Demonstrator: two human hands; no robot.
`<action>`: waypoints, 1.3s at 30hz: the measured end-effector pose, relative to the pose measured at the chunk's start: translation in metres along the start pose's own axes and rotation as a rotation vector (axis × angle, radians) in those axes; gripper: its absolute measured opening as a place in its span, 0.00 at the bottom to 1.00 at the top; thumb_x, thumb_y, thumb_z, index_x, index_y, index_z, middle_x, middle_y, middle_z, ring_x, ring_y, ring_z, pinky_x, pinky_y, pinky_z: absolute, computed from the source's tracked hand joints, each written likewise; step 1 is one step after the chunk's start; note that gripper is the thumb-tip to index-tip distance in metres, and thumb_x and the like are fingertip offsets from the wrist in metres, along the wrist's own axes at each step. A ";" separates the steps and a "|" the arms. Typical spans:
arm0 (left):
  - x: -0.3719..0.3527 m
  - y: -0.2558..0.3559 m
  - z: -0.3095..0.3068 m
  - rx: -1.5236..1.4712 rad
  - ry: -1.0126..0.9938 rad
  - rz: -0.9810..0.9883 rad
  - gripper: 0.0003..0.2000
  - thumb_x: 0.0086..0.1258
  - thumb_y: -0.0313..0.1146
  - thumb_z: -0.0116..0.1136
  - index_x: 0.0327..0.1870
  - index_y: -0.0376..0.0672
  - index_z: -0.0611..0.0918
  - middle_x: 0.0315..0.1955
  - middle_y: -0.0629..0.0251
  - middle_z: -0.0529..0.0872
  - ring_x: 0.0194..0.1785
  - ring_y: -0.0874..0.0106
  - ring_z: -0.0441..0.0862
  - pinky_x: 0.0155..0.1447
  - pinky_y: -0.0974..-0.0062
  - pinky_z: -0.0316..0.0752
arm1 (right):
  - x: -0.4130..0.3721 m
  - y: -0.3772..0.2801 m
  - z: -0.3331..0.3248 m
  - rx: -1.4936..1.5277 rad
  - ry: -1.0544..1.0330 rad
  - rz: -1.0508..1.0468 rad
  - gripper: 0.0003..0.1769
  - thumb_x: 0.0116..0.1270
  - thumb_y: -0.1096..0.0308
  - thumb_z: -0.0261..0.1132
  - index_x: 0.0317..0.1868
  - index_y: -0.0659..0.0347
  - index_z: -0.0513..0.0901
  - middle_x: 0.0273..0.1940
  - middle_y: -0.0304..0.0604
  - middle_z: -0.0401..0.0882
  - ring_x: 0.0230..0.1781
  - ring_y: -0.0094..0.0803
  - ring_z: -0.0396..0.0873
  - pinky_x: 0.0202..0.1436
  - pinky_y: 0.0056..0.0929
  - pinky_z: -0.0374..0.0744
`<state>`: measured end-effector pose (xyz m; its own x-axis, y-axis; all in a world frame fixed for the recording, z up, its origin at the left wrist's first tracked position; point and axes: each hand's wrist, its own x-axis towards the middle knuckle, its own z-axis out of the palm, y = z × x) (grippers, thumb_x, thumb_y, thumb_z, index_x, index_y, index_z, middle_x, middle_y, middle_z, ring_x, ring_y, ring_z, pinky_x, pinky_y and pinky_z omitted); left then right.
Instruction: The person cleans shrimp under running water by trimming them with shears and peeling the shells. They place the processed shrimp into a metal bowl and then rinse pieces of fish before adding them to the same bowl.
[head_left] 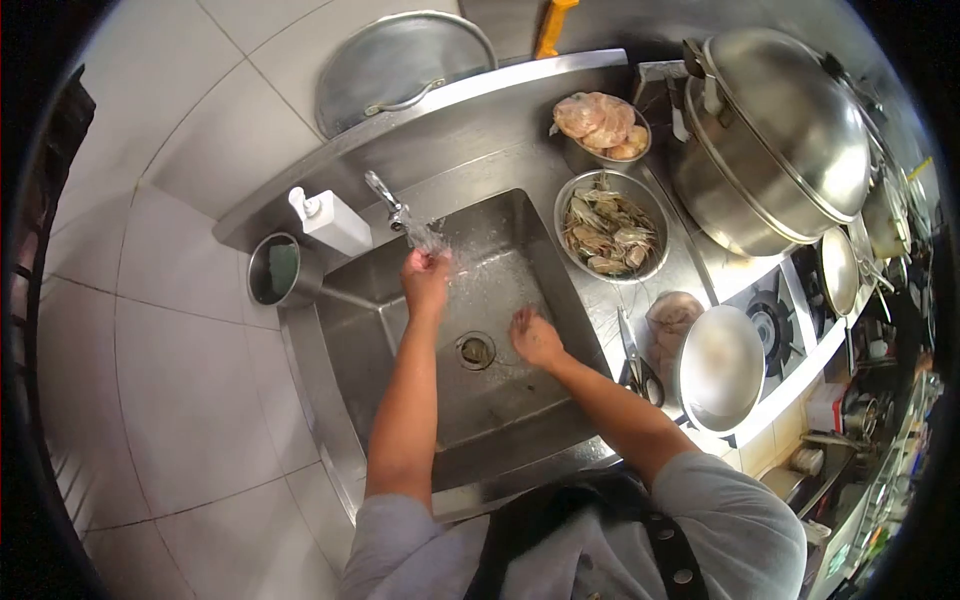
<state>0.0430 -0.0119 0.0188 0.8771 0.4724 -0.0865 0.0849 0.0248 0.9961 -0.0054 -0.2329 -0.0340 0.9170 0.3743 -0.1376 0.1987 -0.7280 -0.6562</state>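
Water runs from the tap (392,205) onto my left hand (427,278), whose fingers are blurred by the splashing stream. My right hand (535,338) hangs over the metal sink (465,405), to the right of the drain (475,350), with its fingers curled and partly hidden. Whether either hand holds anything small cannot be made out. On the counter right of the sink stands a bowl of shrimp (610,228). Scissors (640,365) lie below that bowl, closer to my right forearm.
A white pump bottle (335,222) and a metal pot (275,270) stand at the sink's left. Behind the shrimp is a bowl of pale meat (600,125). A large steamer (765,140), an empty-looking bowl (720,370) and a gas burner (768,325) are at the right.
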 end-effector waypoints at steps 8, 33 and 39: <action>-0.040 0.048 0.008 -0.368 -0.188 -0.191 0.07 0.70 0.31 0.55 0.45 0.41 0.78 0.36 0.64 0.85 0.39 0.71 0.83 0.45 0.72 0.79 | -0.063 0.005 -0.041 -0.266 -0.550 0.048 0.24 0.67 0.54 0.54 0.49 0.70 0.78 0.49 0.60 0.80 0.51 0.51 0.80 0.55 0.44 0.77; -0.241 0.110 0.244 -0.144 -0.756 -0.195 0.20 0.68 0.34 0.60 0.57 0.35 0.73 0.44 0.59 0.85 0.39 0.76 0.83 0.41 0.76 0.79 | -0.190 0.063 -0.138 -0.217 -0.526 -0.344 0.24 0.64 0.59 0.60 0.55 0.66 0.77 0.52 0.58 0.78 0.56 0.50 0.76 0.58 0.44 0.75; -0.171 0.070 0.236 0.315 -0.437 0.043 0.15 0.66 0.32 0.60 0.51 0.35 0.79 0.42 0.64 0.86 0.40 0.76 0.82 0.41 0.78 0.75 | -0.204 0.070 -0.166 -0.176 -0.477 -0.335 0.24 0.63 0.58 0.60 0.54 0.66 0.75 0.53 0.58 0.75 0.56 0.52 0.75 0.58 0.44 0.74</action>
<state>0.0109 -0.2987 0.0994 0.9922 0.0546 -0.1121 0.1230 -0.2839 0.9509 -0.1216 -0.4554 0.0714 0.5465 0.7861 -0.2887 0.5411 -0.5946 -0.5947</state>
